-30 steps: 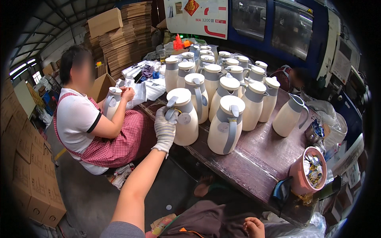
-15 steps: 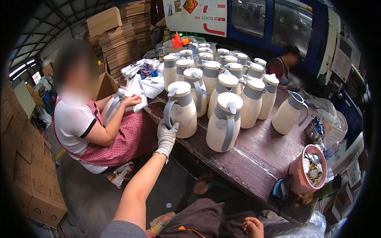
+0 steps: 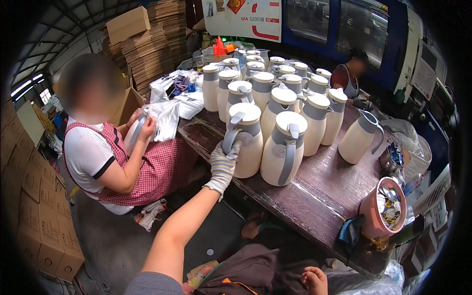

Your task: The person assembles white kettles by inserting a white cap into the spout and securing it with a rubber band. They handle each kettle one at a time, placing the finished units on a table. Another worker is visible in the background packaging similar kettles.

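My left hand (image 3: 222,164), in a grey knit glove, reaches out and closes on the grey handle of a cream insulated jug (image 3: 247,142) at the near-left corner of the group. A second cream jug (image 3: 285,150) with a grey handle and lid stands right beside it. Both stand on a dark wooden table (image 3: 319,196). My right hand (image 3: 314,280) is bare and lies low at the bottom edge on dark cloth, only partly seen, with its fingers curled.
Several more cream jugs (image 3: 275,83) stand in rows behind, and a lidless one (image 3: 358,142) at the right. A pink bucket (image 3: 381,211) of small parts sits near the table edge. A seated co-worker (image 3: 113,162) holds a jug and plastic bag. Cardboard boxes (image 3: 34,216) stand left.
My left hand stays on the jug's handle while my view shifts slightly. The seated co-worker has drawn the jug and the plastic bag closer to the chest.
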### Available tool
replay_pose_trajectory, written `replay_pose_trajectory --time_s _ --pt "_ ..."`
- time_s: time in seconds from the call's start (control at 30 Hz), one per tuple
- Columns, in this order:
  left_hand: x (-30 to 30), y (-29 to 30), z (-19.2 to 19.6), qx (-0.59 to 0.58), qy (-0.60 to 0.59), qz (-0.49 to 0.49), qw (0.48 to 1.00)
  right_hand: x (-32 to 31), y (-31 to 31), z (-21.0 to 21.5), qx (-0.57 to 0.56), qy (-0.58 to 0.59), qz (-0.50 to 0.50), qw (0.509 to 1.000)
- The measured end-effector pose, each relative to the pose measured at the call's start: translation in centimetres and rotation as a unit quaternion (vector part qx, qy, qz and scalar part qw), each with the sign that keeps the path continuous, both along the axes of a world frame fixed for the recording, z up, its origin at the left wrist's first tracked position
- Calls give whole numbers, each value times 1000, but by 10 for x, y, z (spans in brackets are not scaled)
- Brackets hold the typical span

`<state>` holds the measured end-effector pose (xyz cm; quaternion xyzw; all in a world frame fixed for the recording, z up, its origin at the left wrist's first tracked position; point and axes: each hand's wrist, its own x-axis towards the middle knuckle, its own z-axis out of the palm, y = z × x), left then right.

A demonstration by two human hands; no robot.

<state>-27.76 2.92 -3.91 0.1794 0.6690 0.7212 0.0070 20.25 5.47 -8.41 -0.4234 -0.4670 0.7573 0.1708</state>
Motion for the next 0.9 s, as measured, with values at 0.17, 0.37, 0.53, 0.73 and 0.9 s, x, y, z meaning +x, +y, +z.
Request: replay_pose_trajectory --time_s 0.17,0.37,0.53,0.73,0.9 --pt "12 20 -9 -25 33 36 999 2 -2 2 -29 17 -29 999" --pt "38 34 -1 12 63 36 997 12 -4 -6 -24 7 -31 999" --pt "71 31 -11 -23 79 -33 996 17 -4 -7 -24 3 -35 999" --pt "82 3 1 -148 215 -21 965 23 3 -21 2 -22 -41 999" --pt "11 2 -13 -134 102 39 985 10 5 -18 -12 -23 -22 999"
